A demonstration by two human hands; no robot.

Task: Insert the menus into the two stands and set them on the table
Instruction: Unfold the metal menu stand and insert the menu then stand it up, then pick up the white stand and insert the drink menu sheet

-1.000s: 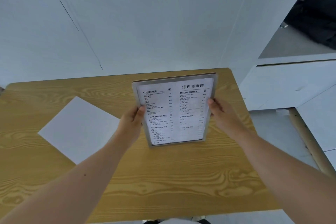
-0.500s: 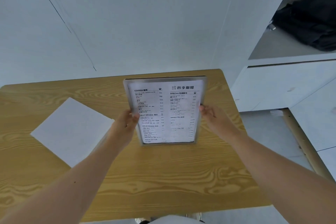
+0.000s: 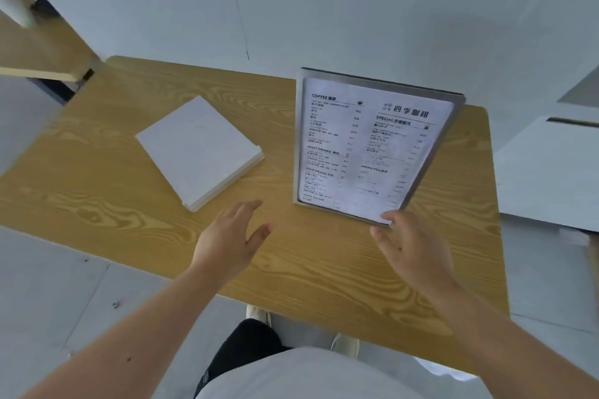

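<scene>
A clear menu stand with a printed coffee menu inside stands upright on the wooden table, toward its right side, facing me. My right hand hovers open just in front of the stand's lower right corner, fingertips close to its edge. My left hand is open above the table, apart from the stand, fingers spread. A white flat stack, blank side up, lies on the table to the left of the stand; I cannot tell whether it is a stand or menus.
A white wall runs behind the table. White cabinets stand to the right. Another wooden surface sits at the far left. My legs and shoes are at the table's near edge.
Both hands have let go of the menu stand, which now stands on the table. The hands have drawn back toward me and opened. My view has shifted left and down.
</scene>
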